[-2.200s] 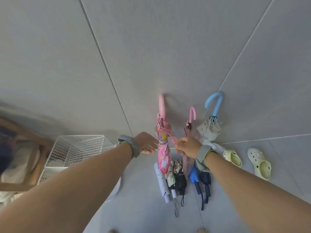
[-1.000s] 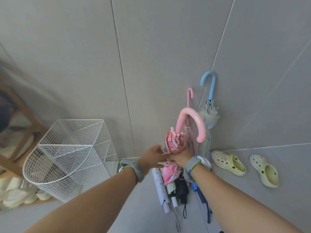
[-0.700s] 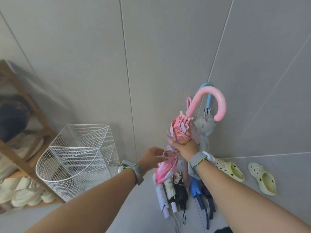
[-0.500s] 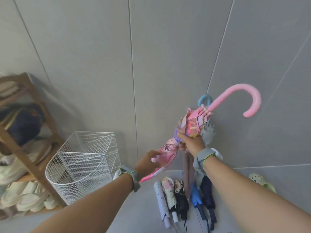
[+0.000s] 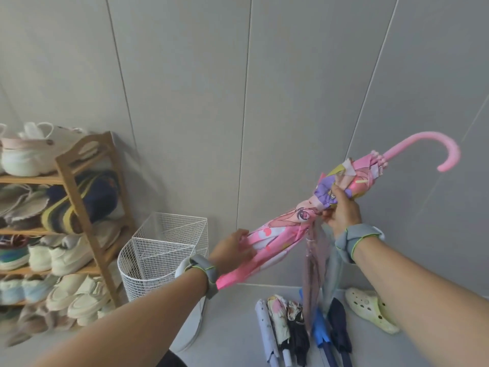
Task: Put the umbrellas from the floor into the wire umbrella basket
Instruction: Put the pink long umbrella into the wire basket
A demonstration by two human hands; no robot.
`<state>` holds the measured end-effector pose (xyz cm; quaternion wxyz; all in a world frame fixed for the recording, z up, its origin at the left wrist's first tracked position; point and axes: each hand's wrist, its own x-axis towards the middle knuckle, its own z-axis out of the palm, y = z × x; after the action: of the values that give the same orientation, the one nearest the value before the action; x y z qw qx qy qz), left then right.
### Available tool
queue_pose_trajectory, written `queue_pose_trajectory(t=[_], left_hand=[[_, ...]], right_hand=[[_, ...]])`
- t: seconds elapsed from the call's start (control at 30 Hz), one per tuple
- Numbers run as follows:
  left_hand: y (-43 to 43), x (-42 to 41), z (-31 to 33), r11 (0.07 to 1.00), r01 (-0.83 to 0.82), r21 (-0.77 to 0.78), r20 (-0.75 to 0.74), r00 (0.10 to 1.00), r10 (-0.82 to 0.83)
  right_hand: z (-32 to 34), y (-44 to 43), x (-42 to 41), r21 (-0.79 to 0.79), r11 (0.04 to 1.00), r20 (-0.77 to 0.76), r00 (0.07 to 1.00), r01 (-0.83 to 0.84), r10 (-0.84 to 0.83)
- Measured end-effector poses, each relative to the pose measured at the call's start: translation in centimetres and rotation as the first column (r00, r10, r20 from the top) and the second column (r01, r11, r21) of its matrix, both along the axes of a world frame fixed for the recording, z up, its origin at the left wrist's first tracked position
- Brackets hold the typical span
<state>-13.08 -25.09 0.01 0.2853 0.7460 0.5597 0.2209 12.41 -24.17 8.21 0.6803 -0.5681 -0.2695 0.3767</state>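
Pink umbrella [image 5: 285,231] held slantwise across mid-frame, its crook handle [image 5: 434,147] at upper right and its tip low beside the left wrist. The right hand [image 5: 341,210] is clamped around the bunched canopy near the handle. The left hand [image 5: 230,250] curls round the narrower lower canopy, probably to steer the tip toward the wire umbrella basket [image 5: 148,271]. The basket stands at centre left against the wall, beside a wooden shoe rack [image 5: 79,207]. The canopy is soft printed fabric, loosely furled, and the handle is smooth plastic. The basket is white open mesh, curved at the front and divided inside. Folded umbrellas [image 5: 299,327] lie on the floor at lower centre-right, not yet collected.
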Motion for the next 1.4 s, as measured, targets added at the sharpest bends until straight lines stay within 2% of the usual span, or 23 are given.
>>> queue_pose_trajectory(t=[0.13, 0.27, 0.37, 0.5, 0.63, 0.77, 0.83, 0.9, 1.03, 1.1, 1.23, 1.33, 1.4], left_hand=[[-0.2, -2.3, 2.3, 0.98, -0.105, 0.171, 0.081, 0.992, 0.093], [0.7, -5.6, 4.2, 0.937, -0.228, 0.264, 0.127, 0.971, 0.2], [1.4, -8.3, 4.8, 0.944, -0.245, 0.22, 0.159, 0.964, 0.213], [1.4, -11.4, 4.7, 0.955, -0.217, 0.2, 0.178, 0.967, 0.182], [1.4, -13.6, 3.8, 0.952, -0.221, 0.209, 0.257, 0.952, 0.165], [2.9, -15.6, 1.7, 0.909, -0.363, 0.205, 0.321, 0.902, 0.288], [3.9, -16.5, 0.5, 0.888, -0.442, 0.132, 0.342, 0.861, 0.377], [4.9, -17.6, -0.7, 0.88, -0.47, 0.069, 0.323, 0.845, 0.426], [6.9, -20.1, -3.0, 0.839, -0.545, -0.001, 0.27, 0.807, 0.525], [7.6, -21.2, -4.0, 0.836, -0.548, 0.009, 0.27, 0.807, 0.526], [8.8, -23.4, -6.0, 0.81, -0.586, -0.026, 0.336, 0.758, 0.559], [9.6, -25.2, -7.1, 0.761, -0.649, -0.005, 0.282, 0.73, 0.623], [10.2, -26.0, -7.5, 0.74, -0.672, 0.003, 0.276, 0.712, 0.645]], right_hand=[[2.7, -0.1, -2.5, 0.105, 0.994, -0.104, 0.994, -0.02, 0.031], [5.2, 0.4, -6.8, 0.147, 0.976, -0.127, 0.975, -0.163, 0.182], [5.8, 1.4, -11.1, 0.111, 0.95, -0.018, 0.955, -0.293, 0.297], [4.7, 3.3, -18.4, 0.02, 0.912, 0.212, 0.893, -0.41, 0.396], [1.5, 4.8, -26.2, -0.078, 0.909, 0.416, 0.815, -0.41, 0.404], [-1.6, 5.6, -31.9, -0.156, 0.903, 0.498, 0.758, -0.4, 0.422], [-2.7, 6.1, -33.7, -0.227, 0.882, 0.555, 0.69, -0.413, 0.465], [-3.7, 6.6, -34.6, -0.298, 0.843, 0.619, 0.581, -0.449, 0.528], [-5.4, 7.4, -35.1, -0.466, 0.755, 0.776, 0.197, -0.462, 0.599], [-6.2, 7.7, -35.3, -0.528, 0.691, 0.771, 0.064, -0.493, 0.634], [-8.2, 7.9, -34.4, -0.6, 0.599, 0.727, -0.049, -0.53, 0.684], [-10.5, 7.9, -32.8, -0.703, 0.557, 0.666, -0.132, -0.442, 0.735], [-11.9, 7.9, -31.8, -0.74, 0.547, 0.637, -0.15, -0.39, 0.756]])
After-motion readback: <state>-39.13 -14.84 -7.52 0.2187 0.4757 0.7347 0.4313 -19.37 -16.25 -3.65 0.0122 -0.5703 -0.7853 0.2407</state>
